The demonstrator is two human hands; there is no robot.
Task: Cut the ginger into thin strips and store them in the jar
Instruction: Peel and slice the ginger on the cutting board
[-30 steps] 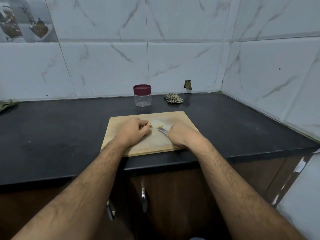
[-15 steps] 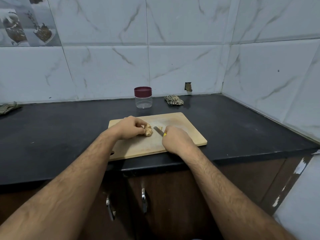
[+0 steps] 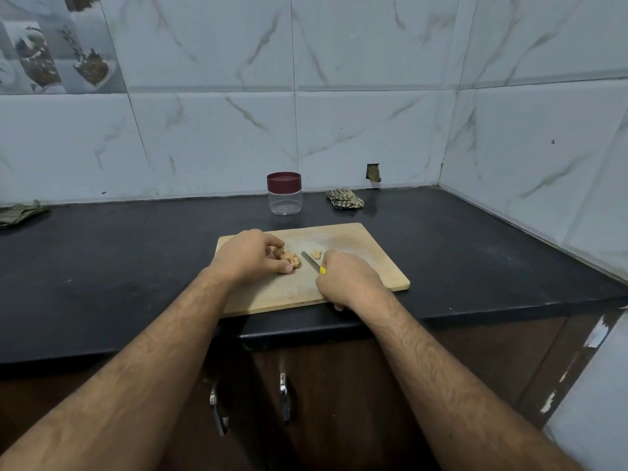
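Note:
A knobbly piece of ginger [image 3: 291, 259] lies on the wooden cutting board [image 3: 367, 263]. My left hand [image 3: 249, 256] holds it between thumb and fingers. My right hand [image 3: 346, 278] grips a knife [image 3: 311, 261] with a yellow handle; its short blade points up and left, just right of the ginger and apart from it. A small cut piece of ginger [image 3: 316, 254] lies beside the blade. Behind the board stands a clear jar [image 3: 284, 195] with its dark red lid on.
The board lies on a black counter [image 3: 119, 260] whose front edge runs under my wrists. A crumpled cloth [image 3: 345, 198] sits at the back near the corner, another cloth [image 3: 18, 214] at far left. Tiled walls close off the back and right.
My right hand has drawn the knife back toward me and a little left. The ginger shows more from under my left fingers. The camera has tilted down.

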